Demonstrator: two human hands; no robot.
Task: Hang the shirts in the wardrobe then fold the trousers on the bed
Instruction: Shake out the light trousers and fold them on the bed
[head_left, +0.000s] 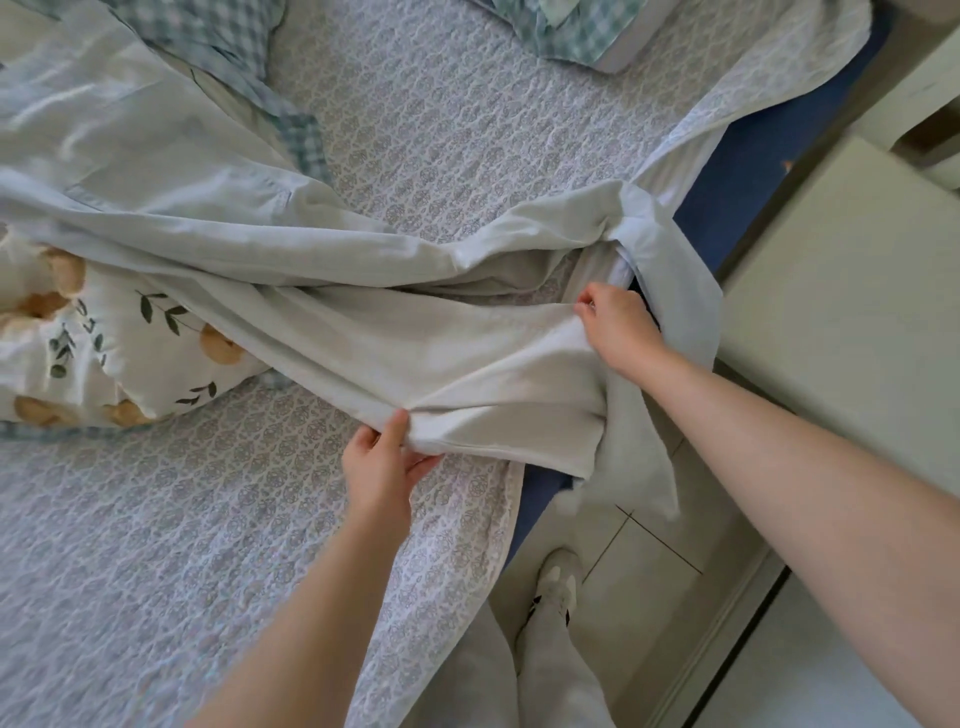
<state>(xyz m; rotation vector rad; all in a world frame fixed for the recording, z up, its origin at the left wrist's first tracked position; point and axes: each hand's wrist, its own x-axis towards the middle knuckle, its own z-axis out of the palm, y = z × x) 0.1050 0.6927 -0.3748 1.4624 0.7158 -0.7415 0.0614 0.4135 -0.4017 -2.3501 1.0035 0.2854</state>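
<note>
Pale grey-white trousers (415, 358) lie stretched across the bed (182, 519), running from the upper left down to the right edge. My left hand (382, 462) pinches the near edge of one trouser leg, thumb on top. My right hand (615, 325) grips the cloth at the far side of the same leg, close to the bed's right edge. A further part of the trousers (634, 467) hangs off the bed toward the floor. No shirt is in view.
A floral pillow (104, 353) lies at the left under the cloth. Checked bedding (566, 31) sits at the top. A pale cabinet (841, 312) stands right of the bed, with tiled floor (654, 561) and my feet below.
</note>
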